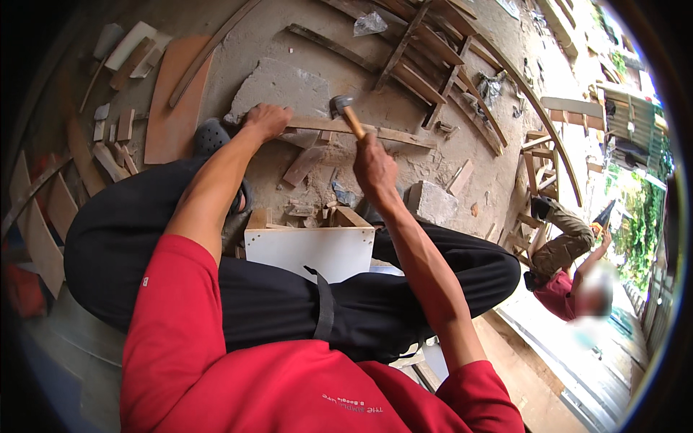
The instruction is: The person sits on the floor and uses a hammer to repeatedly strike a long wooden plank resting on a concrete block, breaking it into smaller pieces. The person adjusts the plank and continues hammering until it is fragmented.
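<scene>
My right hand [375, 169] grips the wooden handle of a hammer [345, 112]; its metal head hangs just above a long wooden strip [393, 134] that lies across the concrete floor. My left hand [266, 120] presses down on the left end of that strip, beside a flat grey stone slab [281, 86]. I sit low with black trousers and red sleeves, knees spread. A white board box [310, 249] stands between my legs.
Wood offcuts [307, 164] and a concrete chunk [433, 200] litter the floor ahead. Curved wooden frames [433, 58] lie at the back. Boards [173, 94] are stacked at the left. Another person [567, 274] in red sits at the right.
</scene>
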